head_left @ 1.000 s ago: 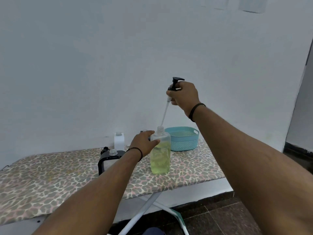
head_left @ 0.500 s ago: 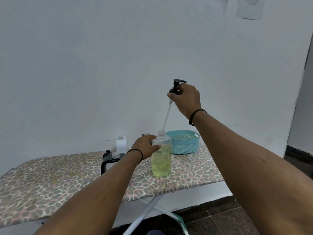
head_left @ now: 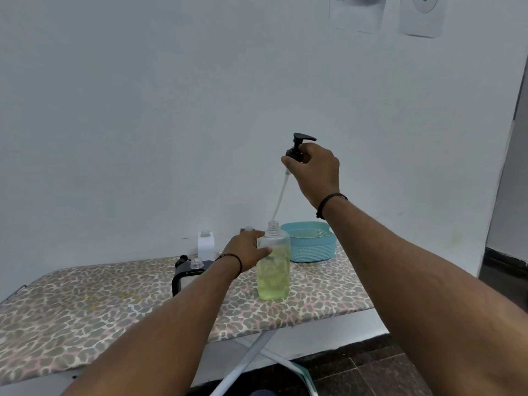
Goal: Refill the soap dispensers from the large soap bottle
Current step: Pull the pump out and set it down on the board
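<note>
Right hand (head_left: pixel 315 170), grip closed around the collar of the black pump head (head_left: pixel 300 147), holds it well above the table (head_left: pixel 85 304); the pump's clear dip tube (head_left: pixel 281 195) slants down so that its lower end sits at or just above the open neck of the dispenser bottle (head_left: pixel 273 264). Whether the tube tip is already inside the neck cannot be told. Left hand (head_left: pixel 247 250), fingers and thumb curled round the bottle's shoulder, steadies it upright on the leopard-print cover, presumably so that the light bottle does not tip while the tube is guided through the narrow opening. The bottle holds yellow-green soap to roughly two-thirds of its height, which suggests this one is filled and the pump is being refitted.

Count: one pump head in hand; one filled dispenser bottle; three further uncapped necks visible, namely a white bottle (head_left: pixel 205 244) by the wall, a clear neck (head_left: pixel 196 263) above a black-framed container (head_left: pixel 183 278), and a neck (head_left: pixel 249 229) just behind the left hand. One blue basket (head_left: pixel 311 247) stands just beside the filled bottle, at the right end. Which vessel is the large soap bottle cannot be told. Two papers (head_left: pixel 357 12) hang on the wall.
</note>
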